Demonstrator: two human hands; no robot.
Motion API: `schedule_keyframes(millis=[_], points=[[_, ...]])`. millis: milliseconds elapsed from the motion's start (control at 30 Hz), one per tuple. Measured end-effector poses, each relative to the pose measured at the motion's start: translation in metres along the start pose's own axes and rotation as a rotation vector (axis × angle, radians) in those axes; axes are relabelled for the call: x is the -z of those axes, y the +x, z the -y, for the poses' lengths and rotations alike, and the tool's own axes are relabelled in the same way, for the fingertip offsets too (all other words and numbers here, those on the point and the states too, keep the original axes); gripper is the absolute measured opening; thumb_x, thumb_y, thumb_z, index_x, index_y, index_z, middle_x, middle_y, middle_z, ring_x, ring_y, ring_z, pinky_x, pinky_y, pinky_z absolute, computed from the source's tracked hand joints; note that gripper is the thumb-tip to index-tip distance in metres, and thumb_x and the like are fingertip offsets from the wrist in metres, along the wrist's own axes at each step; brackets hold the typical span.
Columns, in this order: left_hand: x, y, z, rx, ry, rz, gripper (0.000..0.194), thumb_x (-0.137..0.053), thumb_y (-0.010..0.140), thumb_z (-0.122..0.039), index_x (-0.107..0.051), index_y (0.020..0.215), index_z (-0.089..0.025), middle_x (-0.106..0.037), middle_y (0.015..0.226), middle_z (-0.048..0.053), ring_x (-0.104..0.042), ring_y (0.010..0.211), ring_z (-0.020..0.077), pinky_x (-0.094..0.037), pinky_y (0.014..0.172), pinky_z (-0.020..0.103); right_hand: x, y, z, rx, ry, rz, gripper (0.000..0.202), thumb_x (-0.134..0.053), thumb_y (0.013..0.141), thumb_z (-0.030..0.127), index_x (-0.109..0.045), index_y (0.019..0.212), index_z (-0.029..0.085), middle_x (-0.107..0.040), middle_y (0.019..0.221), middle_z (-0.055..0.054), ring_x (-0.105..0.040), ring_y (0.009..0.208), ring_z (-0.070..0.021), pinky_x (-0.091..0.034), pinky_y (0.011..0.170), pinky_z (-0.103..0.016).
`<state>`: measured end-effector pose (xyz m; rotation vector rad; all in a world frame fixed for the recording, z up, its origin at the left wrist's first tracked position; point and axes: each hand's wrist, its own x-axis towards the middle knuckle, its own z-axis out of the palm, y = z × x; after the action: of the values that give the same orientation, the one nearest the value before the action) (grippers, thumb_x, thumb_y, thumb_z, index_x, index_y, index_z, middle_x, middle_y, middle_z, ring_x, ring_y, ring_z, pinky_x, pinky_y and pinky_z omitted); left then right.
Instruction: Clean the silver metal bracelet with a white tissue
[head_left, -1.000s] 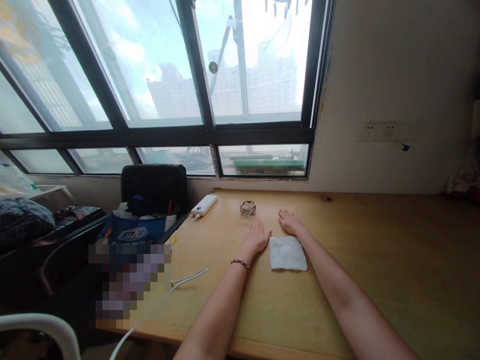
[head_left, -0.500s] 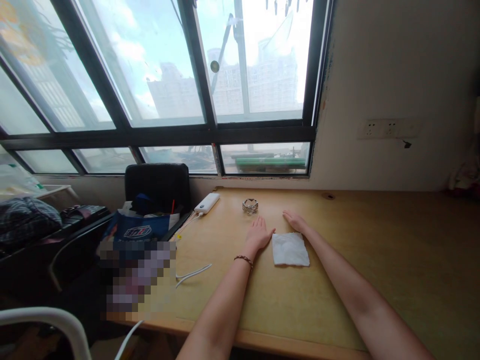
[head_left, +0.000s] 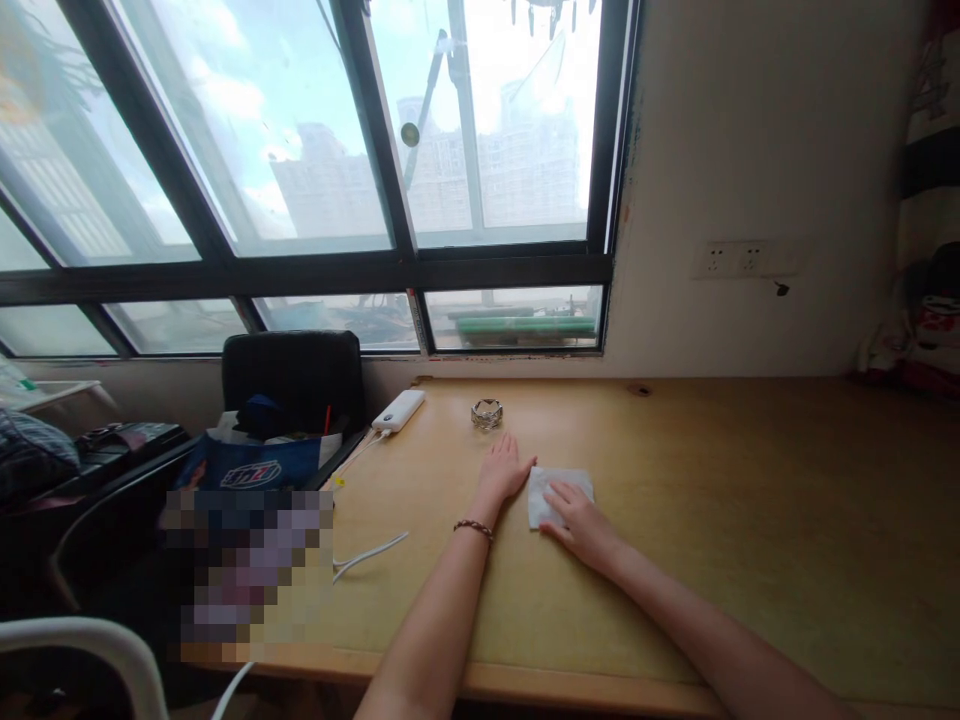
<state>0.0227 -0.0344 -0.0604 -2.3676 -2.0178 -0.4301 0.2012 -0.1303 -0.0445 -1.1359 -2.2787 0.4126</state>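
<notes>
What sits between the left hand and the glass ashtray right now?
Nothing: the head view shows only bare desk between the left hand and the glass ashtray.

The right hand (head_left: pixel 581 520) covers the lower right part of the white cloth (head_left: pixel 559 485), so its near edge cannot be seen. A pixelated patch (head_left: pixel 247 560) at 8 o'clock hides whatever lies on the desk's left end. Both forearms are cut off by the bottom edge. The small glass dish (head_left: pixel 487 413) is too small to tell its contents.
</notes>
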Motion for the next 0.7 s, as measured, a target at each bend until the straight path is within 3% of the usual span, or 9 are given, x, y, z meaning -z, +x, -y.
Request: schedule_keyframes(millis=[167, 433, 567, 700], points=[[0.000, 0.000, 0.000, 0.004, -0.006, -0.022, 0.071, -0.025, 0.078, -0.057, -0.032, 0.126, -0.005, -0.026, 0.135, 0.018, -0.021, 0.125, 0.0240, -0.014, 0.101, 0.034, -0.001, 0.003, -0.007, -0.021, 0.116, -0.051, 0.028, -0.042, 0.081, 0.029, -0.061, 0.100, 0.021, -0.054, 0.113, -0.008, -0.045, 0.108, -0.0206, -0.031, 0.093, -0.035], [0.006, -0.005, -0.002, -0.015, -0.042, -0.069, 0.058, -0.034, 0.079, -0.050, -0.040, 0.118, -0.008, -0.036, 0.130, 0.017, -0.028, 0.122, 0.0244, -0.019, 0.099, 0.034, 0.007, 0.005, -0.009, -0.017, 0.349, -0.160, 0.027, -0.041, 0.081, 0.033, -0.065, 0.087, 0.024, -0.063, 0.094, -0.004, -0.054, 0.090, -0.0208, -0.037, 0.083, -0.035], [0.009, -0.010, -0.004, -0.009, -0.084, -0.137, 0.044, -0.040, 0.080, -0.041, -0.045, 0.112, -0.013, -0.043, 0.123, 0.014, -0.038, 0.115, 0.0222, -0.029, 0.095, 0.032, 0.010, 0.005, -0.011, -0.145, 0.422, -0.189, 0.033, -0.040, 0.080, 0.040, -0.067, 0.079, 0.019, -0.065, 0.079, -0.004, -0.056, 0.075, -0.0201, -0.041, 0.070, -0.031], [0.017, -0.005, -0.002, 0.097, -0.092, -0.311, 0.046, -0.038, 0.081, -0.027, -0.031, 0.125, -0.013, -0.033, 0.130, 0.015, -0.036, 0.117, 0.0223, -0.037, 0.088, 0.030, 0.013, 0.007, -0.020, -0.302, 0.634, -0.255, 0.039, -0.045, 0.075, 0.046, -0.066, 0.074, 0.013, -0.063, 0.070, -0.003, -0.055, 0.068, -0.0186, -0.040, 0.063, -0.028]])
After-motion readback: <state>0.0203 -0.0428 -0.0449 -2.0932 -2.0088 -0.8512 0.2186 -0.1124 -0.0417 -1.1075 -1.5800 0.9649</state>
